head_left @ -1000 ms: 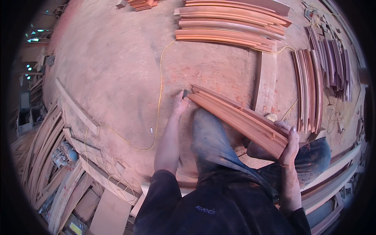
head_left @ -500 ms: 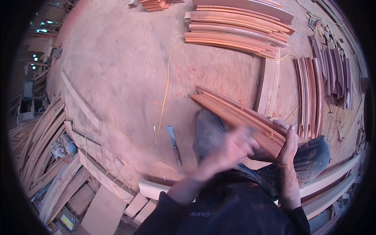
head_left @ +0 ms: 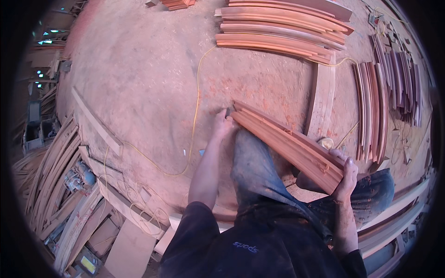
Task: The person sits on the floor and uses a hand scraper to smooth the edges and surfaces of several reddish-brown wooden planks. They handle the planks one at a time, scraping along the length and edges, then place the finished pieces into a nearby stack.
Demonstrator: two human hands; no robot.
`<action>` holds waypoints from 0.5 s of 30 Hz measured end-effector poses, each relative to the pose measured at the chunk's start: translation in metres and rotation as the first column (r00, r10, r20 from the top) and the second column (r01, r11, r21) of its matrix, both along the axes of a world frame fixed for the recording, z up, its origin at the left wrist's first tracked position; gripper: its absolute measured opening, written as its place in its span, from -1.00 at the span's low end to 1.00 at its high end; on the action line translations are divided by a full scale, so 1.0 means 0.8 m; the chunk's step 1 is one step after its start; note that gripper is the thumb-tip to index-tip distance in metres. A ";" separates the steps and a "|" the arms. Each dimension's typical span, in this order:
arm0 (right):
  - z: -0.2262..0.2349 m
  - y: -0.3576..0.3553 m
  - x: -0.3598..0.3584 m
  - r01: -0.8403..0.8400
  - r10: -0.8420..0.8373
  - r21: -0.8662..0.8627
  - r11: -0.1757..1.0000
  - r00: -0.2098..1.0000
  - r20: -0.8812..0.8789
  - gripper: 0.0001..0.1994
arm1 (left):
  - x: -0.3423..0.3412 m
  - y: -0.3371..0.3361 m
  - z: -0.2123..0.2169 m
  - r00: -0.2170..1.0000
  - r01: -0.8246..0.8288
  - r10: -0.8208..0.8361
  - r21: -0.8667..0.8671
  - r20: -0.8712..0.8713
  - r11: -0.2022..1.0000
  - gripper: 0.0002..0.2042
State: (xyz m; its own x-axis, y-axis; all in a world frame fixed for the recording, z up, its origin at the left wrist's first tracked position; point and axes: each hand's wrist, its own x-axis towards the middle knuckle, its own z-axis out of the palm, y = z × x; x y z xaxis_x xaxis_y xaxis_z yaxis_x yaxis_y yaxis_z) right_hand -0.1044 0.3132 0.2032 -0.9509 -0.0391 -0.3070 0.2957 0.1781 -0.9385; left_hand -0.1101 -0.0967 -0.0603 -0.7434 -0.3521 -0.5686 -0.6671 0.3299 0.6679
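Note:
A reddish-brown grooved wooden moulding (head_left: 289, 147) lies slantwise across my raised knee, its far end pointing up and left. Curled shavings cling to its grooves. My right hand (head_left: 346, 180) grips the near end, thumb and fingers wrapped round the edge. At the far tip is my left hand (head_left: 223, 123), its fingers closed on a small dark thing (head_left: 227, 112) that is mostly hidden, so its kind does not show. On the floor beside my left forearm, the bluish blade (head_left: 202, 152) of a flat tool shows; the arm covers the remainder.
Stacked reddish mouldings (head_left: 278, 30) lie at the back, with more upright-looking rows (head_left: 372, 111) at the right. A yellow cord (head_left: 198, 99) runs over the dusty floor. A plank (head_left: 321, 97) extends beyond my knees. Curved offcuts (head_left: 44, 171) and a blue-grey power tool (head_left: 79, 177) crowd the left.
My left hand has gone from the near part of the moulding, where it was blurred, out to the far tip. The right hand keeps its grip. The left forearm now covers most of the flat tool.

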 end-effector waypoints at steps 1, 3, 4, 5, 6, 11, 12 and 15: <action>0.000 -0.001 0.000 -0.006 0.006 0.024 1.000 1.000 -0.014 -0.38 | 0.005 0.013 0.020 0.995 0.048 -0.048 -0.001 -0.090 0.999 -0.72; 0.002 -0.003 0.002 -0.025 0.025 0.023 0.999 0.999 -0.026 -0.37 | 0.020 0.058 0.075 0.985 0.107 -0.106 0.001 -0.134 0.994 -0.67; 0.003 -0.004 0.002 -0.032 0.034 0.037 0.999 0.999 -0.034 -0.36 | 0.031 0.086 0.111 0.986 0.118 -0.119 -0.019 -0.116 0.993 -0.65; 0.004 -0.005 0.003 -0.044 0.045 0.035 0.998 0.998 -0.040 -0.36 | 0.043 0.119 0.151 0.986 0.154 -0.154 -0.004 -0.060 0.988 -0.63; 0.005 -0.007 0.004 -0.055 0.056 0.044 0.998 0.998 -0.042 -0.35 | 0.060 0.153 0.196 0.956 0.253 -0.267 -0.120 -0.123 0.960 -0.61; 0.007 -0.012 0.008 -0.012 0.012 0.003 1.000 1.000 -0.003 -0.33 | 0.110 0.263 0.350 0.776 0.444 -0.230 0.249 -0.588 0.861 -0.59; 0.006 -0.013 0.009 0.007 -0.007 -0.031 1.000 1.000 0.011 -0.33 | 0.107 0.261 0.349 0.714 0.546 -0.267 0.276 -0.648 0.791 -0.53; 0.001 -0.007 0.005 0.004 -0.003 -0.023 1.000 1.000 0.008 -0.32 | 0.080 0.180 0.273 0.978 0.131 -0.018 0.549 -0.207 0.826 -0.55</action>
